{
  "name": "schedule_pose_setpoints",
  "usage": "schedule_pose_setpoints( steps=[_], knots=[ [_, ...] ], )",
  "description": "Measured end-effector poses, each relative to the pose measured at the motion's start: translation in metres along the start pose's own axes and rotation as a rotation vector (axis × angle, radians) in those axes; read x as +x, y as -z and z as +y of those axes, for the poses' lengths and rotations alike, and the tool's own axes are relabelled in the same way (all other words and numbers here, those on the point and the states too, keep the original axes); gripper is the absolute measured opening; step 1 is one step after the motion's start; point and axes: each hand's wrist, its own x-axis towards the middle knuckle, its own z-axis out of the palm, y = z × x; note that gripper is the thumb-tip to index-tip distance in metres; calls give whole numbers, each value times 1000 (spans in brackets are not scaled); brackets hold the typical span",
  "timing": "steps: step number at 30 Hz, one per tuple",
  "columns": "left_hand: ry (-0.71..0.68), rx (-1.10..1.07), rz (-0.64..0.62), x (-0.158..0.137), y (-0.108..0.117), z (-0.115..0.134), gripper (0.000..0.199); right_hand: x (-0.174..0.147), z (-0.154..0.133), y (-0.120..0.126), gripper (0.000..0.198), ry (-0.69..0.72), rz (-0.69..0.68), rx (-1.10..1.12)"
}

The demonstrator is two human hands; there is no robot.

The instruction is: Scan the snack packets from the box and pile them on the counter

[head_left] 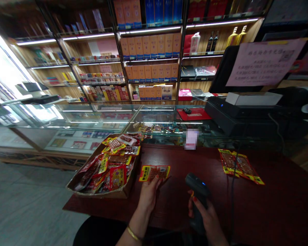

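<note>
A red-and-yellow snack packet (156,172) with a clear window is pinched in my left hand (149,194), just above the dark red table. My right hand (204,212) is wrapped round the grip of a black barcode scanner (199,187), on which a small blue light glows. The scanner's nose points forward, to the right of the packet. Left of my left hand stands an open cardboard box (129,189) heaped with similar packets (118,177). Farther right, more snack packets (240,165) lie flat on the table, partly overlapping.
A dark cable (233,191) runs across the table's right side. Behind the table is a glass display counter (156,112) with a mouse (187,110) on a red mat (195,114). A monitor (226,68) bearing a paper notice stands at right. Shelves of boxed goods line the wall.
</note>
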Motion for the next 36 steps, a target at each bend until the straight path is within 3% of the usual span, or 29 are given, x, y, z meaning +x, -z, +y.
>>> schedule_pose_setpoints(
  steps=[15, 25, 31, 36],
  knots=[
    [-59, -66, -19, 1, 0, -1, 42, -21, -14, -36, 64, -72, 19, -208],
    [-44, -52, 2, 0, -3, 2, 43, -17, -8, -39, 59, -53, 6, -197],
    [-45, 38, 13, 0, -2, 5, 38, -10, -9, -9, 63, -4, 52, -79],
    [88, 252, -175, 14, -33, -15, 62, -14, -10, 31, 55, 25, 204, 89]
  ],
)
